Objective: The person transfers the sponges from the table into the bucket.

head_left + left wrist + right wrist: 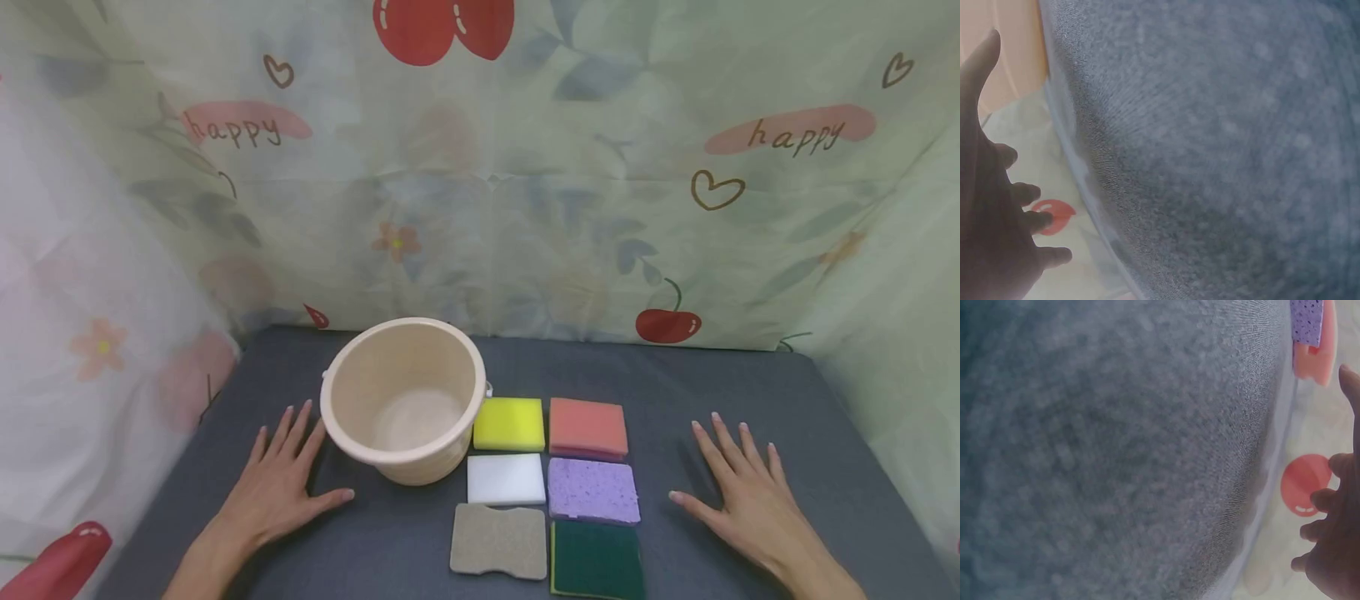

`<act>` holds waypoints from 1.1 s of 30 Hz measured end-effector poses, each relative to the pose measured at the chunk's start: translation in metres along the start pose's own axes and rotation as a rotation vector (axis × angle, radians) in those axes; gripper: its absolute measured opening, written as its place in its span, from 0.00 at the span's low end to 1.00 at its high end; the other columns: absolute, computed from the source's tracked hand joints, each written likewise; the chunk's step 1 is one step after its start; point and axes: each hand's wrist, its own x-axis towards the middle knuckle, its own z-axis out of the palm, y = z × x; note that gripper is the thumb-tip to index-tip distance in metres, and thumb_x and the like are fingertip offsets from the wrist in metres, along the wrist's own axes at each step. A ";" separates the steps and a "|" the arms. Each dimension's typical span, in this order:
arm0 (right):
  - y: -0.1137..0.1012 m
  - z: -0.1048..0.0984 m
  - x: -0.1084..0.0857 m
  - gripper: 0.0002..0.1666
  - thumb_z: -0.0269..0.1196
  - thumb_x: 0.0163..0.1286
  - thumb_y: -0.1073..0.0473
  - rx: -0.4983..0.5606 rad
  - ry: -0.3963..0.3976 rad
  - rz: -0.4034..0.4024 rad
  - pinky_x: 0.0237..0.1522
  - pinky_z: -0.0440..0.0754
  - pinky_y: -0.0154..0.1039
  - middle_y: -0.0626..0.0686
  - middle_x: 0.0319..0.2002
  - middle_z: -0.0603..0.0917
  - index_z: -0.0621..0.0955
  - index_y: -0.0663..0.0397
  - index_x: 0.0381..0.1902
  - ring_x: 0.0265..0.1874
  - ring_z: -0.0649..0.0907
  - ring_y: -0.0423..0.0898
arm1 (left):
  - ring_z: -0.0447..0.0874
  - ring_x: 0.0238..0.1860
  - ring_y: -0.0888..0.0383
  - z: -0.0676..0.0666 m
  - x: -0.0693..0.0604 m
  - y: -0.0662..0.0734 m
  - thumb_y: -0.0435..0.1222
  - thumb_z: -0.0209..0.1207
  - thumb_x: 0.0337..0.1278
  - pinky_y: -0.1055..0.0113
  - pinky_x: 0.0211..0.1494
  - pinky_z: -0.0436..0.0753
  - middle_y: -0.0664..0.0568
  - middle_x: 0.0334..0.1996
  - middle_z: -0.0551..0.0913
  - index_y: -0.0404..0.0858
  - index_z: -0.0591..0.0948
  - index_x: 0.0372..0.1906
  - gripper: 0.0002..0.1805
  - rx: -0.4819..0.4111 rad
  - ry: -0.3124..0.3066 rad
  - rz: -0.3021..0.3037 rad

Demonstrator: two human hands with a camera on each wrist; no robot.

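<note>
My left hand (281,483) lies palm down with fingers spread, just left of a cream bucket (405,458), and holds nothing. Far to the right, my right hand (750,492) is spread the same way, also holding nothing. Between the hands are two columns of sponges. The left column has a yellow sponge (508,424), a white sponge (506,479) and a grey-beige sponge (498,541) with notched sides. In the right column are a coral sponge (588,427), a speckled purple sponge (593,491) and a dark green scouring sponge (597,559).
A dark grey cloth (360,550) covers the table. Patterned curtains (525,250) with cherries and lettering hang at the back and both sides. The bucket stands upright, its right side close to the yellow sponge; its inside shows nothing in it.
</note>
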 end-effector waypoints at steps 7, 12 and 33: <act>0.002 0.000 0.000 0.64 0.59 0.59 0.23 0.015 0.001 -0.014 0.65 0.29 0.72 0.68 0.76 0.50 0.50 0.51 0.80 0.72 0.45 0.74 | 0.43 0.76 0.33 0.001 -0.002 -0.002 0.78 0.52 0.43 0.30 0.68 0.48 0.35 0.77 0.47 0.44 0.47 0.81 0.65 -0.018 -0.007 0.003; 0.002 0.000 0.001 0.64 0.59 0.60 0.23 0.024 -0.002 -0.026 0.65 0.30 0.73 0.67 0.77 0.50 0.49 0.49 0.80 0.73 0.46 0.74 | 0.43 0.76 0.33 -0.002 -0.004 -0.003 0.77 0.54 0.43 0.30 0.68 0.48 0.35 0.78 0.47 0.47 0.43 0.81 0.66 -0.036 0.000 -0.013; -0.014 -0.011 0.024 0.57 0.69 0.58 0.33 0.106 0.146 -0.206 0.66 0.52 0.70 0.61 0.74 0.62 0.58 0.43 0.79 0.69 0.63 0.69 | 0.48 0.77 0.45 -0.040 0.014 -0.005 0.60 0.76 0.32 0.35 0.61 0.66 0.52 0.80 0.46 0.50 0.49 0.80 0.69 -0.255 0.195 0.156</act>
